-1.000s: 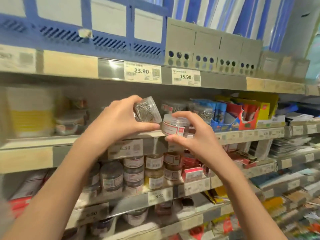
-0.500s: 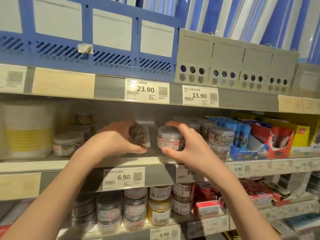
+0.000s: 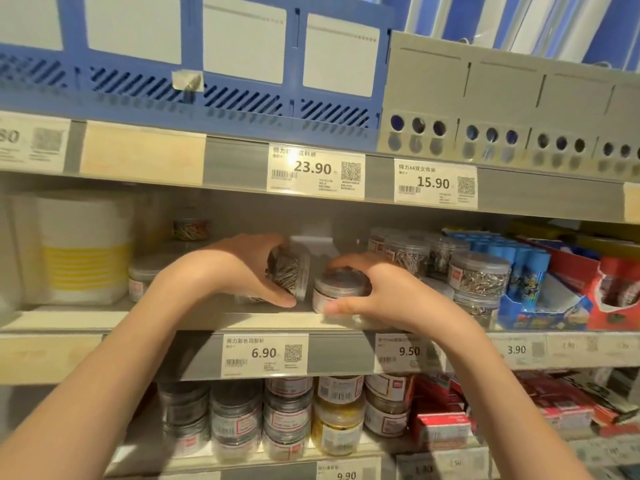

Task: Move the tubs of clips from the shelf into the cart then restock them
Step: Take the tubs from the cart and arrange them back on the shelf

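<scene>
Two hands are holding two tubs of clips at the front of a shop shelf.

The left hand (image 3: 242, 271) is gripping a clear tub (image 3: 290, 273) of silver clips, tipped on its side, just above the middle shelf (image 3: 138, 318). Just beside it, the right hand (image 3: 388, 292) is curling over an upright tub with a label (image 3: 337, 295), which is sitting on the shelf edge. More tubs of clips (image 3: 479, 277) are standing to the right. Price tags reading 6.90 (image 3: 265, 353) and 9.50 (image 3: 405, 351) are showing below, with stacked tubs (image 3: 287, 417) on the lower shelf.
</scene>
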A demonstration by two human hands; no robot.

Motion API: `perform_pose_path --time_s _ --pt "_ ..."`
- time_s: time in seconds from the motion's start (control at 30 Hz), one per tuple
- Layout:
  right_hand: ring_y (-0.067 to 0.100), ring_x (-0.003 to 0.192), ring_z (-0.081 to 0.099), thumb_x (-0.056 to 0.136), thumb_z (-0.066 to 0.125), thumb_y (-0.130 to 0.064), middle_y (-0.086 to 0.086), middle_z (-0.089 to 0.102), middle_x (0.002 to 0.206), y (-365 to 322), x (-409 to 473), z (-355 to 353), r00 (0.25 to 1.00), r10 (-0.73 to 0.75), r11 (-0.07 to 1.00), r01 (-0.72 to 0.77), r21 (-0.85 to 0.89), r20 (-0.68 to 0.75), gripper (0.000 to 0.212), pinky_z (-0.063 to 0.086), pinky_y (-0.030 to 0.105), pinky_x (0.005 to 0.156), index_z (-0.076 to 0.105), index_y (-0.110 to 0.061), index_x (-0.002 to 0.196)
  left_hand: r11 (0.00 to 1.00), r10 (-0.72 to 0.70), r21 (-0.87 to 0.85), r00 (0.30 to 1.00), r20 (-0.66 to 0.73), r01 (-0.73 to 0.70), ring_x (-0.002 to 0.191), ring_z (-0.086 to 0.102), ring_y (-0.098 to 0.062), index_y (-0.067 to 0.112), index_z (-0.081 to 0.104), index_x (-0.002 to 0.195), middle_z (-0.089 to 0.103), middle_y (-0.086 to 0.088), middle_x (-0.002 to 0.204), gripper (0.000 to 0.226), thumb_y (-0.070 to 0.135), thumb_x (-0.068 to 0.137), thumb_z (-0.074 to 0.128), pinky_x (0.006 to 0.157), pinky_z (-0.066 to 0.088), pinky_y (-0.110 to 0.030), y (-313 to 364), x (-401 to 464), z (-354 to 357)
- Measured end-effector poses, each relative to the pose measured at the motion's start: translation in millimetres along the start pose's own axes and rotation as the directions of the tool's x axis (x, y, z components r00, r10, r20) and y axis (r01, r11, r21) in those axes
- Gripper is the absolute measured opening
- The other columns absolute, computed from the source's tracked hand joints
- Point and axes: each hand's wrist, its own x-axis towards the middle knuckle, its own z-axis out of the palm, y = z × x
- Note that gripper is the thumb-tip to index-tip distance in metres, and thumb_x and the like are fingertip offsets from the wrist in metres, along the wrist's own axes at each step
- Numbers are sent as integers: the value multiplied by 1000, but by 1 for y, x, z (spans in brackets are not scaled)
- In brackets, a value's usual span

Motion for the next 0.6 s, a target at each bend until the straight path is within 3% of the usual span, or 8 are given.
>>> perform_pose_path --time_s 0.13,0.27,0.37,0.47,0.6 --pt "0 113 43 76 71 -45 -9 44 139 -2 1 1 999 -29 1000 29 -7 -24 68 31 13 89 43 -29 136 998 11 -57 1000 -11 -12 98 48 -7 32 40 133 49 16 115 77 50 68 77 83 39 -20 -6 -3 0" --pt "6 123 42 78 70 -44 -10 41 142 -18 9 1 996 -59 998 58 -11 -60 68 30 14 89 39 -32 137 997 40 -61 999 19 -39 117 48 -10 37 30 138 46 14 135 88 54 66 77 98 40 -25 -13 -5 -2" --pt "8 121 47 76 75 -36 -8 48 137 -32 24 6 997 -68 997 68 26 -29 71 35 12 89 40 -30 137 995 49 -88 997 58 -44 118 48 -13 40 21 138 44 11 134 95 54 64 78 101 41 -31 -19 -8 -6" --pt "11 116 53 74 78 -31 -5 54 131 -33 35 16 999 -27 999 28 36 -17 71 42 23 97 42 -26 135 989 76 -130 996 52 -69 113 47 -13 42 18 131 40 10 123 91 45 65 81 99 42 -33 -24 -12 -8" --pt "13 105 57 70 78 -38 -6 57 118 -25 34 26 990 -1 999 6 34 -142 62 48 33 91 45 -30 122 982 103 -157 995 -5 -102 108 47 -16 45 21 114 33 6 121 74 34 70 78 92 46 -33 -28 -15 -6"
